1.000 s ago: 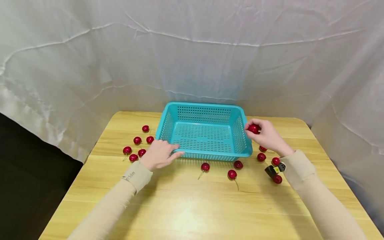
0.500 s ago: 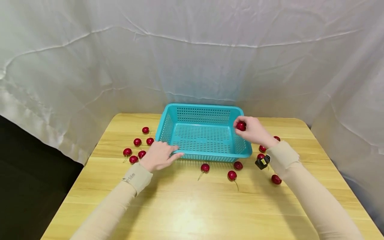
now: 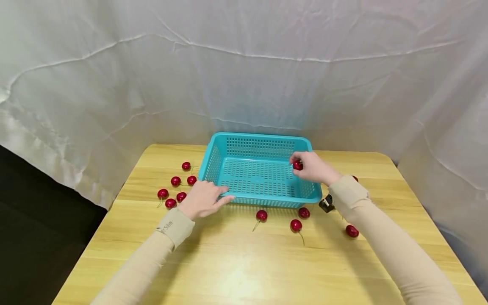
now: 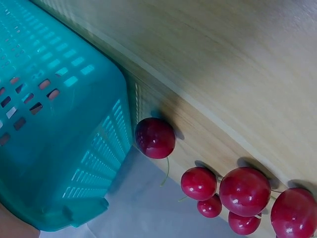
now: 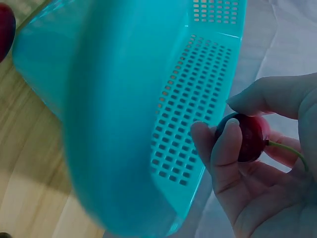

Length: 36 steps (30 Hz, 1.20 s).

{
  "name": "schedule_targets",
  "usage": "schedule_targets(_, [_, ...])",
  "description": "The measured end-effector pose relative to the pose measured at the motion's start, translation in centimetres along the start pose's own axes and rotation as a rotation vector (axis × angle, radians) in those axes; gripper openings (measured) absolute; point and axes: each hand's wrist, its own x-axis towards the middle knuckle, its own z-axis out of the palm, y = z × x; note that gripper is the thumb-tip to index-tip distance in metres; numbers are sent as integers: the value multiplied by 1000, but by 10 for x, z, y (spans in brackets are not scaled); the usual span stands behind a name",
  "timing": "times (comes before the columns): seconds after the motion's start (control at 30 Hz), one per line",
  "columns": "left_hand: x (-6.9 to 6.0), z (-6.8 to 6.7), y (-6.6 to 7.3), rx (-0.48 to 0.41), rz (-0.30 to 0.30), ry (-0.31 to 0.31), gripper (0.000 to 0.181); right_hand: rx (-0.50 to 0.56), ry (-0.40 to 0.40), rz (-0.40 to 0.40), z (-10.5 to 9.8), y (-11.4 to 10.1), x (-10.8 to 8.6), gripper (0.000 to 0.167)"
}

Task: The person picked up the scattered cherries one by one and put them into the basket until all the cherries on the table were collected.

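A turquoise perforated plastic basket (image 3: pixel 259 197) stands at the back middle of the wooden table. At its front left corner my left hand (image 3: pixel 203 198) grips the rim; in the left wrist view, bits of skin show through the basket wall (image 4: pixel 54 148). My right hand (image 3: pixel 313 168) is above the basket's right side, pinching a red cherry (image 3: pixel 298 164) between thumb and fingers. The right wrist view shows this cherry (image 5: pixel 251 139) with its green stem trailing toward the palm.
Several cherries (image 3: pixel 176 181) lie left of the basket. In front of it are a few more, one cherry (image 3: pixel 295 225) with its stem toward me. Another cherry (image 3: pixel 352 231) rests by the right forearm, which hides part of that area. A pale curtain (image 3: pixel 259 84) hangs behind the table.
My right hand has carried the cherry leftward, from beside the basket's right edge to over its inside. The left hand has stayed on the rim.
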Motion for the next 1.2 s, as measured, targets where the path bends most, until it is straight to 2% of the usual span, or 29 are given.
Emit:
schedule_targets(0.2, [1,1,-1,1,-5,-16,46,14,-13,-23,5,0,2,21])
schedule_targets(0.37, [4,2,-4,8,-5,-19,47,49,3,6,6,3,1,33])
schedule_targets(0.6, [2,2,-2,4,-8,-34,49,63,24,22,7,6,-8,34])
schedule_targets(0.8, [1,2,-1,17,-6,5,47,111,56,1,8,7,-20,32])
schedule_targets(1.0, [0,4,-1,25,-16,2,48,154,110,-15,11,11,-34,32])
schedule_targets(1.2, [1,6,-2,35,1,80,42,206,217,-67,15,19,-50,29])
